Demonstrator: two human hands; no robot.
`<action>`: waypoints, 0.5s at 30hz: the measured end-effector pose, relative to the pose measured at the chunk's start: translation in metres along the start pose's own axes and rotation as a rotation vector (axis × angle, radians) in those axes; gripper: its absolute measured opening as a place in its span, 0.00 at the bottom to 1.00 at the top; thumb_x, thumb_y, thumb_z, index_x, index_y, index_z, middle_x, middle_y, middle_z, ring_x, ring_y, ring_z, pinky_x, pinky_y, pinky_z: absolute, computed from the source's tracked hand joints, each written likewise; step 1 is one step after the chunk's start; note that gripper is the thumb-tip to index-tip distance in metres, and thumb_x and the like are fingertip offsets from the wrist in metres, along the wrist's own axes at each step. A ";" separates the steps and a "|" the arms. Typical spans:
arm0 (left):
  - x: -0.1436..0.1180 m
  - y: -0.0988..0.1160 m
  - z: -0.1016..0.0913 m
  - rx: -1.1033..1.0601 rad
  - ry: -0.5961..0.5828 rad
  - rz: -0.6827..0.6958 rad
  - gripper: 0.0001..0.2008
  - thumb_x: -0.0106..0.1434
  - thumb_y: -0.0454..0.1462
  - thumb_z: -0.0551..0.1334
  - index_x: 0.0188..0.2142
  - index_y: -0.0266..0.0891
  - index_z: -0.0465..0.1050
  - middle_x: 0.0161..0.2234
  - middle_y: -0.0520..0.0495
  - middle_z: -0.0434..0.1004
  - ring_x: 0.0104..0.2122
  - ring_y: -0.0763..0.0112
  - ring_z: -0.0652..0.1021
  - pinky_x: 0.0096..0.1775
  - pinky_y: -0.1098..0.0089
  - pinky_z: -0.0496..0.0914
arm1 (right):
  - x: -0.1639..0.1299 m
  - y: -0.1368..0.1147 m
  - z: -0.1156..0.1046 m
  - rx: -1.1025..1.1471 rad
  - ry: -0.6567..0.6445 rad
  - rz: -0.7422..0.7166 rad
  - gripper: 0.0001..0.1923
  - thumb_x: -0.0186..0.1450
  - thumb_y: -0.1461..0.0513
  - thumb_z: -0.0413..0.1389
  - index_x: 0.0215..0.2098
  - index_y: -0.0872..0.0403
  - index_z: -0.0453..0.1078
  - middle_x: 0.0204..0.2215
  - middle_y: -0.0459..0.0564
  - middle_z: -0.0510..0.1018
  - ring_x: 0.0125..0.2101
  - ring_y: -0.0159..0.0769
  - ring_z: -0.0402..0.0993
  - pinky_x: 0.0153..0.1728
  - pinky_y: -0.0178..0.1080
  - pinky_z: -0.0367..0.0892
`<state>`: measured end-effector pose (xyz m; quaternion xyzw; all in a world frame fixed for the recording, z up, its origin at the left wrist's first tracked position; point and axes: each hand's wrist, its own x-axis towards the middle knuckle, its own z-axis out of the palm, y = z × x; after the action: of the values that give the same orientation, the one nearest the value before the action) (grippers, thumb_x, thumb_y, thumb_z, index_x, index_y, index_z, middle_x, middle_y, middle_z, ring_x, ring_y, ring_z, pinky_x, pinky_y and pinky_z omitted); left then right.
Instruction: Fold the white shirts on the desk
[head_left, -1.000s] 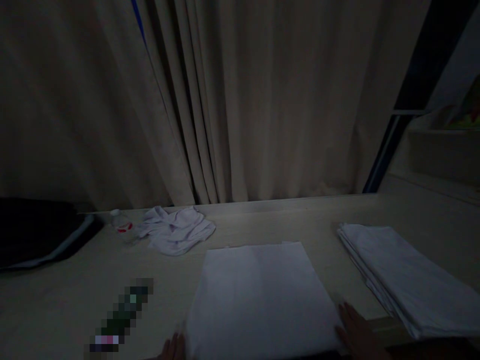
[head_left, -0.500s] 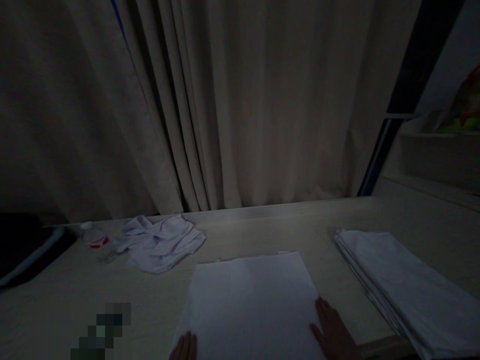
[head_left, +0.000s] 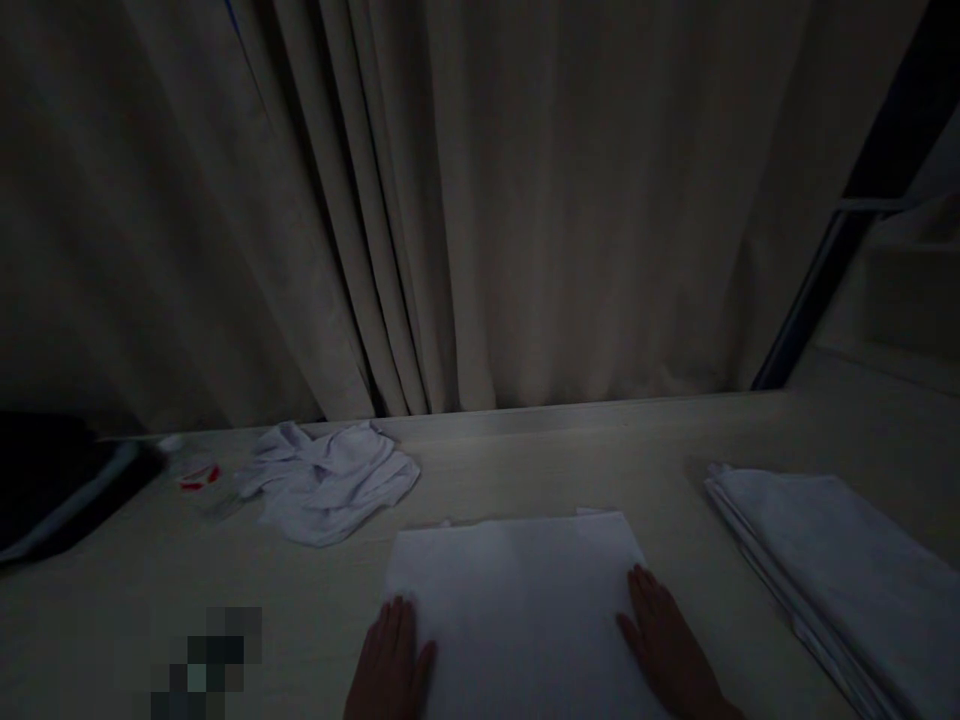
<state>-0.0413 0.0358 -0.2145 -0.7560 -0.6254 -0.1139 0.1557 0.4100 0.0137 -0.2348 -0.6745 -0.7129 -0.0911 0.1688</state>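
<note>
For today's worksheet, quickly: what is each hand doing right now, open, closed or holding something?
Left hand: open, flat on the left edge of the folded cloth.
Right hand: open, flat on its right edge.

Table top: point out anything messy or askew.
A crumpled white cloth lies bunched near the curtain, unlike the flat folded cloth under both hands and the neat stack at right. A small bottle lies tipped beside it.

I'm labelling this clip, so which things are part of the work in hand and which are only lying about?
In hand:
- flat white cloth, spread on the table
- left hand, flat at its left edge
- right hand, flat at its right edge

Lying about:
- stack of folded cloths, right
- crumpled cloth, back left
- plastic bottle beside it
- dark object, far left
- curtain behind
</note>
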 end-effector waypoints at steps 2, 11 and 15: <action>0.001 -0.004 0.003 -0.016 -0.075 -0.059 0.32 0.61 0.50 0.49 0.57 0.29 0.59 0.59 0.34 0.62 0.58 0.52 0.65 0.56 0.51 0.65 | 0.002 0.003 0.012 0.014 0.001 0.008 0.33 0.65 0.48 0.43 0.60 0.61 0.57 0.61 0.60 0.59 0.61 0.47 0.53 0.59 0.51 0.56; -0.004 0.000 -0.028 -0.028 -0.193 -0.202 0.33 0.61 0.50 0.46 0.59 0.29 0.55 0.62 0.33 0.55 0.62 0.48 0.57 0.59 0.45 0.58 | -0.004 0.007 0.005 0.014 0.039 -0.016 0.33 0.65 0.49 0.43 0.62 0.60 0.52 0.61 0.61 0.58 0.61 0.49 0.53 0.59 0.55 0.55; -0.055 -0.023 -0.025 -0.057 -0.142 -0.187 0.32 0.60 0.49 0.46 0.57 0.30 0.59 0.59 0.31 0.61 0.59 0.45 0.62 0.53 0.47 0.65 | -0.046 0.029 -0.007 0.069 0.101 -0.017 0.34 0.65 0.50 0.42 0.64 0.57 0.46 0.60 0.60 0.60 0.60 0.51 0.54 0.56 0.57 0.59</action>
<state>-0.0737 -0.0197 -0.2089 -0.7046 -0.6993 -0.0918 0.0781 0.4408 -0.0296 -0.2475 -0.6568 -0.7120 -0.1018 0.2267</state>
